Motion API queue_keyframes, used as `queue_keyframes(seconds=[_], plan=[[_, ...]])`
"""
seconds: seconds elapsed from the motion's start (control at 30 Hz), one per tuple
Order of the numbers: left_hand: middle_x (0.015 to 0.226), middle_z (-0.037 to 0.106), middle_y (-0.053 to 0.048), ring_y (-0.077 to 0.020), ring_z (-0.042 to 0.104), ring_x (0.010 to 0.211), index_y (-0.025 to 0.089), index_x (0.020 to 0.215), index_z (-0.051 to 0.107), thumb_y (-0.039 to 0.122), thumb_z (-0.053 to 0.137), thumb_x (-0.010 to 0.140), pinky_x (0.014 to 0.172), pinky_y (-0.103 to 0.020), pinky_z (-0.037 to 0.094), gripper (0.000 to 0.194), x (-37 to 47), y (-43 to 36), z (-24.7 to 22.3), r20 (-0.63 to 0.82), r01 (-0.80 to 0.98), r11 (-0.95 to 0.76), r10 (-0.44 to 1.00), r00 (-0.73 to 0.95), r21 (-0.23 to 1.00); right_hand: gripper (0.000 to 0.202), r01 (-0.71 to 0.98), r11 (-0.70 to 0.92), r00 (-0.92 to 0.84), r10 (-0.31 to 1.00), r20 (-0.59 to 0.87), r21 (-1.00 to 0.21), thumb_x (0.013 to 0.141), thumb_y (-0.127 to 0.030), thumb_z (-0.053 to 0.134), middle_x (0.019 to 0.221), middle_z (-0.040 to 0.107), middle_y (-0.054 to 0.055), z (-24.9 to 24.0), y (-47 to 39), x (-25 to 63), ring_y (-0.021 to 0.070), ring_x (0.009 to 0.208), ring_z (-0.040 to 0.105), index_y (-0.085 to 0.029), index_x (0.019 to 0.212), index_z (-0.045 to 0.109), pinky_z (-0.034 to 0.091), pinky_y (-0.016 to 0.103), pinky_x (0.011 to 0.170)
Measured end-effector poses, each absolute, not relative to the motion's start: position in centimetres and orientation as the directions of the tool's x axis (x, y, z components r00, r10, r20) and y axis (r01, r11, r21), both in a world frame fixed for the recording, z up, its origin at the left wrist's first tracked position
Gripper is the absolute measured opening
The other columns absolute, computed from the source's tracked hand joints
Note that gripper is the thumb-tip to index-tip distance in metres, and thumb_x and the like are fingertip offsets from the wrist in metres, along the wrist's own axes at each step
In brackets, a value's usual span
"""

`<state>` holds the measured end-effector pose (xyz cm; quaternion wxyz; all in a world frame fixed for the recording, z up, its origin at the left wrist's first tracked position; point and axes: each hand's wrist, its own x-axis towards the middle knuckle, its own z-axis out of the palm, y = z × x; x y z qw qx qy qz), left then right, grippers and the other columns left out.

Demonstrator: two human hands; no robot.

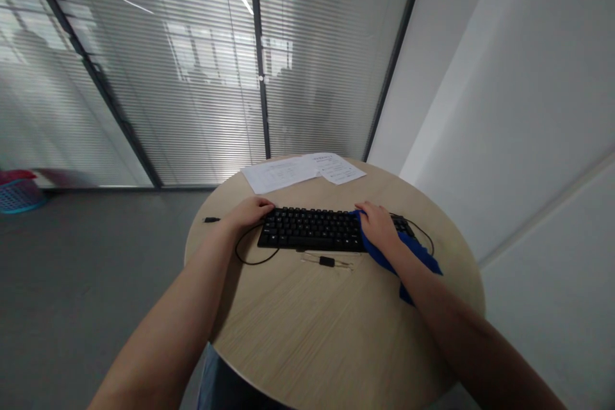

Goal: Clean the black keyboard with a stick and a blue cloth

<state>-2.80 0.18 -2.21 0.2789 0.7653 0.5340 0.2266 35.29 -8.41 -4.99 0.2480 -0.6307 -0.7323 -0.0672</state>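
Note:
A black computer keyboard (312,229) lies flat on a round wooden table (307,320). My left hand (250,211) grips its upper left corner, fingers closed on the edge. Over the right part of the keys, my right hand (377,223) holds a blue cloth (423,256), which drapes to the right under my wrist and forearm. The cloth and hand hide some of the keys. The keyboard's thin black cable (254,263) loops out at the left, and a black USB plug (211,220) rests beyond my left wrist.
Printed paper sheets (283,174) lie at the table's far edge. A small black piece with thin wires or strips (327,261) sits just in front of the keyboard. Glass panels with blinds (206,77) stand behind, a white wall (528,109) at right. A blue and red basket (22,194) is on the floor.

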Motion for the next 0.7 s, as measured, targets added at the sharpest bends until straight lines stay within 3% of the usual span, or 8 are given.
queue_keyframes(seconds=[0.33,0.53,0.7], plan=[[0.091,0.078,-0.007,-0.0285,0.069,0.091,0.020,0.088,0.078,0.055,0.054,0.075,0.083,-0.034,0.050,0.044,-2.8,0.3,-2.5,0.048,0.701,-0.269,0.947,0.318,0.661,0.029,0.937,0.271,-0.152,0.884,0.441,-0.221,0.091,-0.019,0.052,0.119,0.073,0.008,-4.3,-8.8,34.9,0.0223,0.112,0.063,-0.019,0.113,0.071,0.039,0.037,0.105],[0.091,0.078,-0.006,-0.0289,0.069,0.091,0.020,0.088,0.078,0.055,0.055,0.074,0.086,-0.035,0.049,0.044,-2.8,0.4,-2.5,0.050,0.700,-0.266,0.949,0.313,0.663,0.035,0.978,0.168,-0.110,0.920,0.375,-0.124,0.098,-0.023,0.044,0.129,0.068,0.011,-4.3,-8.9,34.3,0.0271,0.130,0.054,-0.022,0.124,0.068,0.031,0.048,0.112],[0.090,0.078,-0.007,-0.0285,0.069,0.091,0.020,0.087,0.078,0.053,0.054,0.075,0.085,-0.035,0.050,0.043,-2.6,0.0,-2.3,0.060,0.698,-0.277,0.946,0.319,0.661,0.032,0.975,0.190,-0.133,0.912,0.387,-0.113,0.096,-0.019,0.045,0.120,0.072,0.011,-3.8,-9.2,34.1,0.0247,0.118,0.062,-0.021,0.114,0.072,0.027,0.048,0.115]])
